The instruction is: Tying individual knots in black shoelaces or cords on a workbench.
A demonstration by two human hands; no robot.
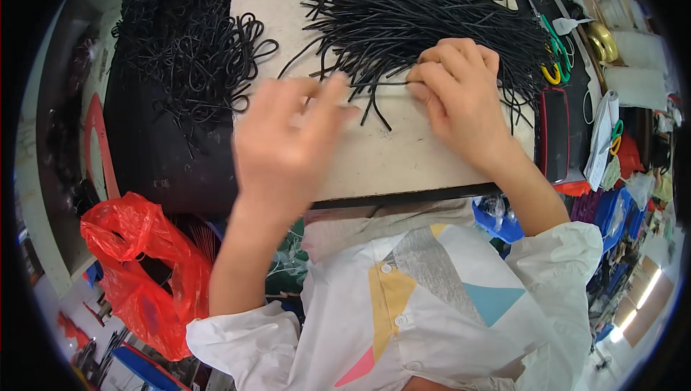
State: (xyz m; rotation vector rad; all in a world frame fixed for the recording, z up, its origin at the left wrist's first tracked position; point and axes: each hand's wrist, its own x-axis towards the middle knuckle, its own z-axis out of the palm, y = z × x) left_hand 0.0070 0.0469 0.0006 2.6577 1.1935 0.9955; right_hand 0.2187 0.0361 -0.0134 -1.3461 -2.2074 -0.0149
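My right hand (461, 96) is closed, thumb and fingers pinching a thin black cord (381, 84) at the near edge of a large bundle. That cord runs left toward my left hand (284, 132), which is smeared by motion, so whether its fingers grip anything cannot be made out. Under and beyond my right hand lies the bundle of straight black cords (410, 13), loose ends fanned to the left. Left of my left hand sits a tangled heap of looped black cords (187, 38). A cream board (417, 153) lies beneath the bundle and both hands.
Green-handled scissors (558, 49) and a yellow handle loop (551, 74) lie right of the bundle. Nearer is a dark red-edged case (553, 135). A red plastic bag (155, 269) hangs below the table's left front. Farther right are a gold tape roll (603, 42) and papers (603, 139).
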